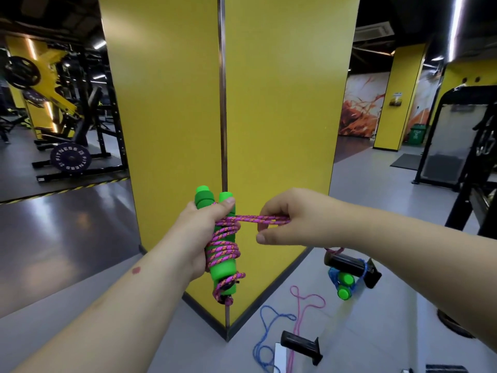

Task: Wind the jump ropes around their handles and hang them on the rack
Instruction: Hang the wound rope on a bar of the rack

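My left hand [200,232] grips two green foam handles [222,267] held together upright, with a pink-and-orange braided rope [224,250] coiled around them several times. My right hand [285,219] pinches a loop of that rope [265,219], stretched sideways to the right of the handles. Below on the right, a blue rope wound on green handles [344,285] hangs from a black peg [347,263] of the rack. A second black peg [301,345] lower down is bare.
A yellow pillar [269,117] stands directly ahead, its corner facing me. A loose blue rope [265,332] and a thin pink rope [304,308] dangle near the pegs. Weight machines [72,146] stand at left, a black frame [457,135] at right.
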`<state>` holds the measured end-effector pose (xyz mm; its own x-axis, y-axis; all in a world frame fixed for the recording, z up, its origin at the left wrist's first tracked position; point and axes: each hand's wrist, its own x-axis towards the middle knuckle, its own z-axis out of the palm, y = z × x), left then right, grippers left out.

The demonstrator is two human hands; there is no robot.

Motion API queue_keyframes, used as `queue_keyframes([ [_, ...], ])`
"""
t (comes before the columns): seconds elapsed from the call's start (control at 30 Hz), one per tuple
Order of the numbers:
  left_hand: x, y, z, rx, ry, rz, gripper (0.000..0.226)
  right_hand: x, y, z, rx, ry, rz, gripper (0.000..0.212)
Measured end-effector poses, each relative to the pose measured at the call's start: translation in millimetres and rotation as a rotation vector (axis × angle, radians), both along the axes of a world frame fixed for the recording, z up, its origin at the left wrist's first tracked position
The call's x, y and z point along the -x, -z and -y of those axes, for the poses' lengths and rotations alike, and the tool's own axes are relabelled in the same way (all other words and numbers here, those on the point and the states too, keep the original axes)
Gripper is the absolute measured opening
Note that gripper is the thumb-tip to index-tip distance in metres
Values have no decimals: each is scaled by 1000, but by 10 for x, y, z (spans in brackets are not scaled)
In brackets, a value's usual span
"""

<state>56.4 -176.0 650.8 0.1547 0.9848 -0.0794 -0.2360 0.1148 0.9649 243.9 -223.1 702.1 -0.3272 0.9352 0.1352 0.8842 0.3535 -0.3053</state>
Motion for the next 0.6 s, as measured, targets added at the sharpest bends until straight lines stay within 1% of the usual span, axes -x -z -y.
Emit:
queue_keyframes([
  [0.07, 3, 17, -20, -11, -31, -62, 48, 13, 39, 6, -45, -17, 83, 23],
  [0.13, -54, 72, -5, -98, -91, -222, 47, 94, 70, 22, -126, -60, 211, 35],
  [0.2, -122, 76, 69, -145, -86, -339, 49, 182, 40, 32, -184, -116, 286, 38],
  [0.23, -136, 72, 122, -128, -56, -374, 52, 200, 1, 24, -186, -128, 288, 37],
  [0.3, -182, -27, 167, -37, 52, -325, 60, 178, -88, -19, -121, -110, 222, 37],
  [0.33, -97, -7, 204, -54, 161, -298, 56, 149, -130, -41, -71, -97, 170, 36],
  [0.4, 23, 30, 233, -87, 315, -238, 41, 97, -201, -81, 0, -94, 77, 33],
  [0.43, 29, 41, 244, -75, 395, -219, 31, 76, -230, -100, 31, -98, 41, 32],
  [0.47, 2, 32, 221, -54, 431, -206, 23, 55, -256, -116, 72, -101, 12, 33],
  [0.53, -6, -21, 190, 0, 433, -128, 49, 21, -305, -137, 167, -104, -15, 33],
  [0.57, 25, 9, 172, 1, 453, -139, 58, 14, -324, -131, 207, -108, -7, 33],
  [0.6, 14, 9, 140, -10, 481, -193, 62, 11, -341, -128, 232, -114, 11, 31],
])
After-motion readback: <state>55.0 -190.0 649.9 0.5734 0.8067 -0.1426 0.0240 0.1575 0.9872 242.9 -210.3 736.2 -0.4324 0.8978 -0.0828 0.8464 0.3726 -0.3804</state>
